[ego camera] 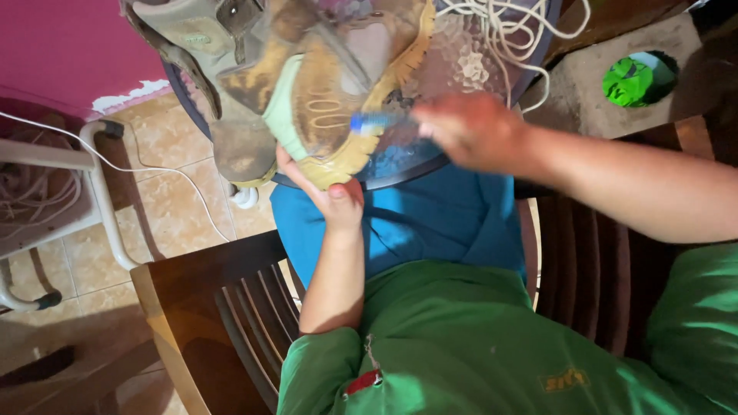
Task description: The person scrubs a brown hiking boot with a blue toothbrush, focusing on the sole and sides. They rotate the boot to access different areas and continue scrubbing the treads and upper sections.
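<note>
Shoe [307,84], sole up, fills upper centre of frame, long axis running upper left to lower centre. Left hand [327,196] cups its lower end. Right hand [465,131], blurred, pinches a small blue-tipped tool [373,123] against the sole.

**Head camera: one steep downward view over the round table**

A single head-worn view looks almost straight down past the wearer's green shirt [461,346] toward a dark round table [430,154], which fills the upper centre at close range. Nearer the camera than the table lies the blue lap cloth [430,223]. Left of the table appear tiled floor [177,154] and a white metal frame [100,192]; right of it, a wooden chair [592,269]. No second view overlaps.
</note>
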